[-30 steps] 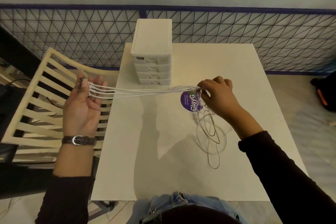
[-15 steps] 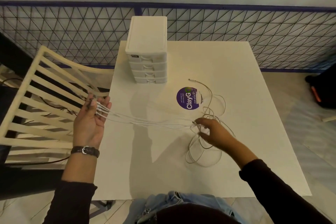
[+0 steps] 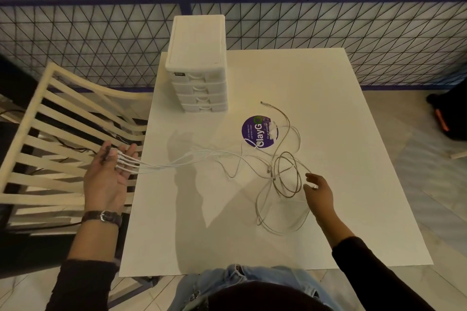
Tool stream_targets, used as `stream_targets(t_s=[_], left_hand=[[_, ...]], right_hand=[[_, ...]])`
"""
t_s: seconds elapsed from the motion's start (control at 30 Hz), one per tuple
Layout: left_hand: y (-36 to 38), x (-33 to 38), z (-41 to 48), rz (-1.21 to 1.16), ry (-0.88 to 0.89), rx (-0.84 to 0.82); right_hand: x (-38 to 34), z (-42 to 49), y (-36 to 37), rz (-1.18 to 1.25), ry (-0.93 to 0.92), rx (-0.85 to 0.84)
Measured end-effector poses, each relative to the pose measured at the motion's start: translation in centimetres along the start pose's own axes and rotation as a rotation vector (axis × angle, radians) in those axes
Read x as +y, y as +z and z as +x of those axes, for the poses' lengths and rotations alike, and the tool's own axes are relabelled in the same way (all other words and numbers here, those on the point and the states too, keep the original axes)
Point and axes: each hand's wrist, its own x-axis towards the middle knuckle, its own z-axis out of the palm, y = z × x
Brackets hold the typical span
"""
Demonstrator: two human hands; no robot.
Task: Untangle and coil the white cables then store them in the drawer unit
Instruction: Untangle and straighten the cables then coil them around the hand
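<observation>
with the left hand [image 3: 108, 177] pinching the plug ends of the white cables [image 3: 151, 166] beyond the worktop [image 3: 316, 88] edge and the right hand [image 3: 319, 192] released beside the loose loops, a hard pull could cinch crossed strands into a knot.

The dark label [image 3: 178, 74] on the drawer unit [image 3: 195, 43] is too blurred to read.

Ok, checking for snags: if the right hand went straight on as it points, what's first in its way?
Probably the looped cables just ahead of the right hand; its height is unclear.
</observation>
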Motion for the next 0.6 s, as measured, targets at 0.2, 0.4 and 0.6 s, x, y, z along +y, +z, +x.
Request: stream_targets(t_s=[0.2, 0.4, 0.6], left_hand=[[0.9, 0.0, -0.3, 0.012, -0.004, -0.006], [0.4, 0.4, -0.4, -0.005, 0.013, -0.003], [0.3, 0.6, -0.4, -0.010, 0.046, 0.018]], right_hand=[[-3.1, 0.6, 2.0, 0.323, 0.158, -0.231], [-3.4, 0.3, 1.1, 0.106, -0.023, -0.252], [-7.3, -0.7, -3.1, 0.293, -0.206, -0.251]])
